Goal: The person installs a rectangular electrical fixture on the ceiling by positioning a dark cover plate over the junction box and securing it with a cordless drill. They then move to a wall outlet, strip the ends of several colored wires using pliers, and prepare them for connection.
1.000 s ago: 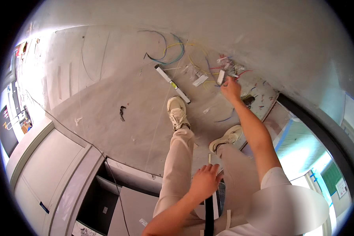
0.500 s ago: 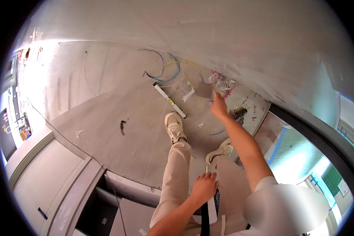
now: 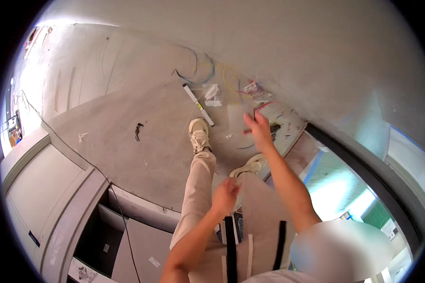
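My right hand (image 3: 259,129) is stretched out over the floor, its thumb and fingers at the edge of a thin, pale, square panel (image 3: 235,116). It appears to grip that panel by its right side. My left hand (image 3: 225,194) is closed in front of my right thigh, its fingers curled together; whatever may be in them is hidden. Beyond the panel lie a clear plastic bag with red bits (image 3: 256,89) and a crumpled white wrapper (image 3: 213,95). A white spirit level (image 3: 198,104) rests on the floor by my left shoe (image 3: 199,134).
Loose blue wire (image 3: 210,70) and yellow wire (image 3: 226,78) lie along the wall's foot. Dark scraps (image 3: 275,128) sit right of my hand. A black-edged frame (image 3: 349,162) bounds the right side. An open cabinet (image 3: 99,236) and a dark cable (image 3: 92,165) are at lower left.
The square panel has come nearer to me with my right hand and now looks paler. My left hand has risen and its fingers have curled. The whole view has shifted.
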The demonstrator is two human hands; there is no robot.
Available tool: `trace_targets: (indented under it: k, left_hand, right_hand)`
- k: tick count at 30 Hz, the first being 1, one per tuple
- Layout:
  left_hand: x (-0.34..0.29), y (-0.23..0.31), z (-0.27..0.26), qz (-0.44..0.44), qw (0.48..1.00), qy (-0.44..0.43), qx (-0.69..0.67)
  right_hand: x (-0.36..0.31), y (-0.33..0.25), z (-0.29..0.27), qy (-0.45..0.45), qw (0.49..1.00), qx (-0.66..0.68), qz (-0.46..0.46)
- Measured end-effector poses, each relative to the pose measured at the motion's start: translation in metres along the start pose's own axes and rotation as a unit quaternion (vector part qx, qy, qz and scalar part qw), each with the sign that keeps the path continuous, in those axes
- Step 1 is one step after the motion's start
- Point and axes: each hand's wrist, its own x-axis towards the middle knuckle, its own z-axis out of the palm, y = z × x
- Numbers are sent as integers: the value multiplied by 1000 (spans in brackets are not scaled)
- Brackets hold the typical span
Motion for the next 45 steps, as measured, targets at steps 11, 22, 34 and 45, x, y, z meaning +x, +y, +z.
trace_targets:
  k: [11,22,34,45]
  left_hand:
    - [-266,352,-132,260,838,4,-479]
    - [-453,520,-129,444,761,-219,-421]
    - [-453,563,-88,575,762,-131,-268]
    - [-411,689,-70,674,673,278,-122]
  right_hand:
    - [-442,-352,-1,-43,996,15,-77]
    - [-680,-476,-47,-76,900,107,-415]
    - [-727,-480,-104,108,828,81,-545]
    - [-643,-580,-129,486,597,-122,-627]
